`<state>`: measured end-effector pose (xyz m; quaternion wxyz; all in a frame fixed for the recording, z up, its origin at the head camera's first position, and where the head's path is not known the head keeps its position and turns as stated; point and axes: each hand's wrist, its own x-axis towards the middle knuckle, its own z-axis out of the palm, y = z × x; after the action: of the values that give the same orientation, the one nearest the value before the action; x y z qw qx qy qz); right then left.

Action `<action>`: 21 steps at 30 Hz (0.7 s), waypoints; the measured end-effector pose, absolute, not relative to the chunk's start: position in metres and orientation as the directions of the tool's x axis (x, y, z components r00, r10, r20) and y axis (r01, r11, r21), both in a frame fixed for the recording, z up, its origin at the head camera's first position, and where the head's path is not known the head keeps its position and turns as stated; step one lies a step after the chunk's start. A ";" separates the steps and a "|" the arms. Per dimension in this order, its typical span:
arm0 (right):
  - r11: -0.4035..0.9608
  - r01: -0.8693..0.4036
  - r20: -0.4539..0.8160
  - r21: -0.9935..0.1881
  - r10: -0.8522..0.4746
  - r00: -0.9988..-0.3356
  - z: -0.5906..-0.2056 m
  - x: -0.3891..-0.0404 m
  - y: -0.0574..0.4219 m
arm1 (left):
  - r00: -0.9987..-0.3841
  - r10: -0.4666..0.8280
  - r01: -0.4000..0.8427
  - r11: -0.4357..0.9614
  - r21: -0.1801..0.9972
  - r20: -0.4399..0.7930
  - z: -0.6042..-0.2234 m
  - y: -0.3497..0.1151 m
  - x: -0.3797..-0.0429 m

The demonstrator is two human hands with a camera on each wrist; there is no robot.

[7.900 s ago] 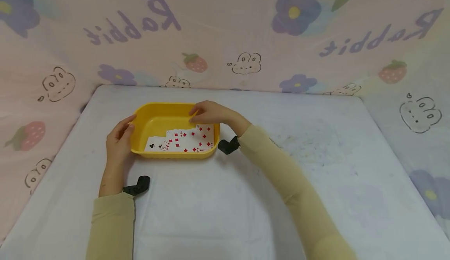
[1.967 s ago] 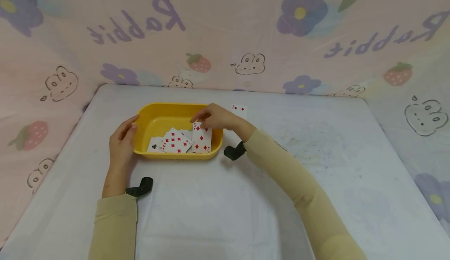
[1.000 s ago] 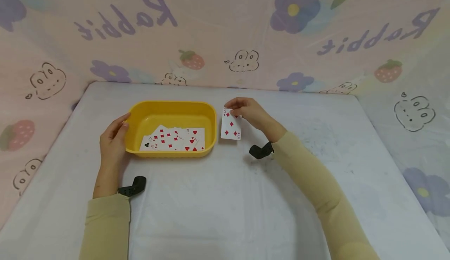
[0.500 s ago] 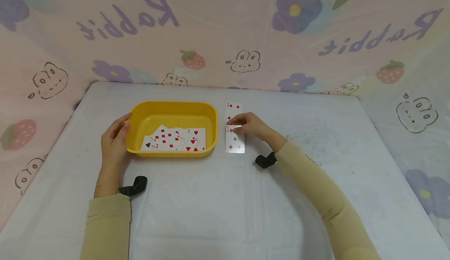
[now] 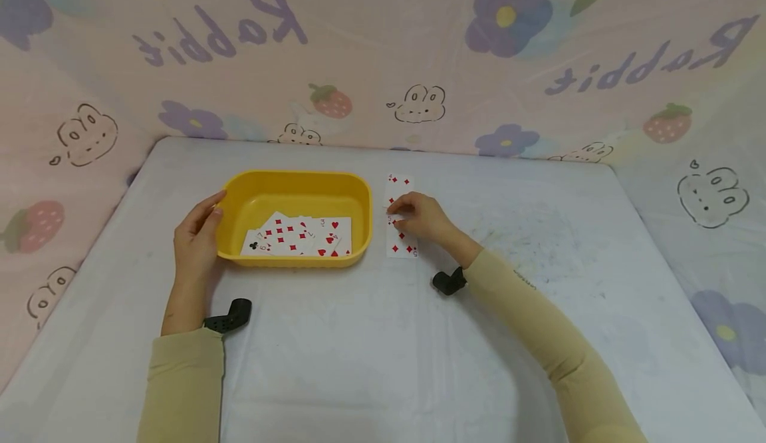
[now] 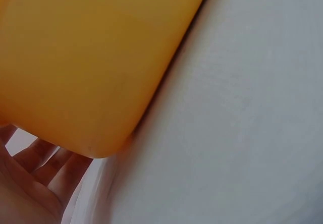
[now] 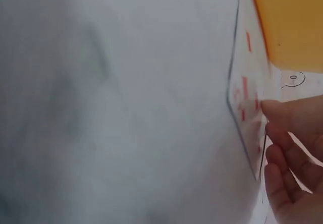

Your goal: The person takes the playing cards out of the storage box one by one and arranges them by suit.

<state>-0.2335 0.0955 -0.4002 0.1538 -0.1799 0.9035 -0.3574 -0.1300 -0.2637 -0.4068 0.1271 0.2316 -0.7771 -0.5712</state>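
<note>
My left hand (image 5: 196, 235) holds the left end of a yellow plastic basin (image 5: 293, 262), thumb and fingers at its rim. Several face-up playing cards (image 5: 288, 237) overlap inside the basin, along its near side. To the right of it, my right hand (image 5: 426, 220) pinches the top edge of a five of diamonds (image 5: 402, 247), which lies at the white tabletop. In the right wrist view the thumb (image 7: 282, 114) presses on the card's face, with the other fingertips at its edge. Just beyond the five lies a four of diamonds (image 5: 399, 182), partly hidden by the fingers.
A white cloth (image 5: 335, 350) covers the table. Fabric printed with rabbits and flowers (image 5: 509, 14) hangs behind and at both sides. Each wrist wears a black camera mount (image 5: 230, 316). Grey smudges mark the cloth at right.
The four of diamonds has come out onto the cloth. The right hand has carried the five of diamonds from the basin and lowered it below the four. The left hand stays at the basin.
</note>
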 end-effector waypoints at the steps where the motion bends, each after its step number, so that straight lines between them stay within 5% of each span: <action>1: 0.679 -0.216 -0.146 -0.702 -0.434 -0.889 -0.399 -0.233 0.095 | -0.860 -0.506 -0.217 0.239 0.947 -0.069 -0.406 -0.264 -0.130; 10: 0.563 -0.174 -0.090 -0.808 -0.411 -0.907 -0.376 -0.243 0.088 | -0.856 -0.511 -0.233 0.249 0.940 -0.077 -0.405 -0.264 -0.129; 21: 0.509 -0.009 -0.259 -0.861 -0.453 -0.853 -0.332 -0.251 0.047 | -0.864 -0.500 -0.210 0.236 0.949 -0.067 -0.406 -0.263 -0.130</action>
<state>-0.2510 0.0466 -0.3317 0.2330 -0.1379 0.8367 -0.4760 -0.1295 -0.2633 -0.4065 0.1259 0.2288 -0.7759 -0.5743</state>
